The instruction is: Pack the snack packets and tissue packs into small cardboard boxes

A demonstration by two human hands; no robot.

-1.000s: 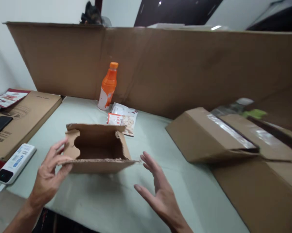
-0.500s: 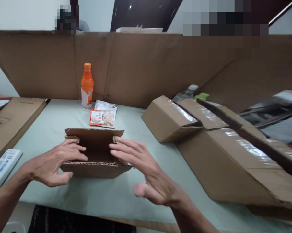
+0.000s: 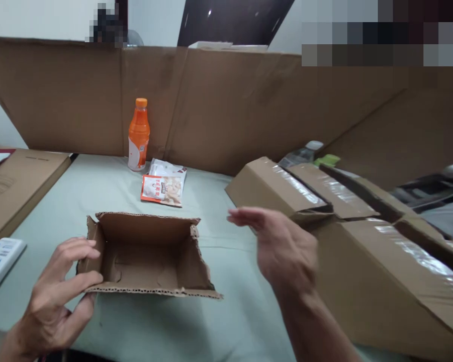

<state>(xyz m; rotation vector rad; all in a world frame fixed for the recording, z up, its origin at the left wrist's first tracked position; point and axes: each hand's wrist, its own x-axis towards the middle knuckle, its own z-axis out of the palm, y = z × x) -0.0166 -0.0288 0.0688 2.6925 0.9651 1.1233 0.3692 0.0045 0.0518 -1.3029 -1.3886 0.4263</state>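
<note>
A small open-topped cardboard box (image 3: pixel 147 254) with rough-cut edges is in front of me, its inside facing up and showing bare brown walls. My left hand (image 3: pixel 60 291) grips its left wall near the front corner, fingers over the edge and thumb below. To the right of the box, apart from it, my right hand (image 3: pixel 279 246) is raised with its fingers stretched out; it holds nothing. Beyond the box lie an orange-and-white food packet (image 3: pixel 162 190) and a pale packet (image 3: pixel 169 169) partly beneath it. An orange drink bottle (image 3: pixel 139 136) stands upright behind them.
Taped cardboard boxes (image 3: pixel 362 261) fill the right side, with a clear bottle (image 3: pixel 303 152) behind them. A tall cardboard panel (image 3: pixel 230 105) borders the back of the pale green tabletop (image 3: pixel 101 183). At left are a flat carton (image 3: pixel 22 186) and a white device with blue marking (image 3: pixel 2 264).
My right hand has left the box and moved right and up. My left hand now grips the left wall, and the box is nearer, tilted to show more of its inside.
</note>
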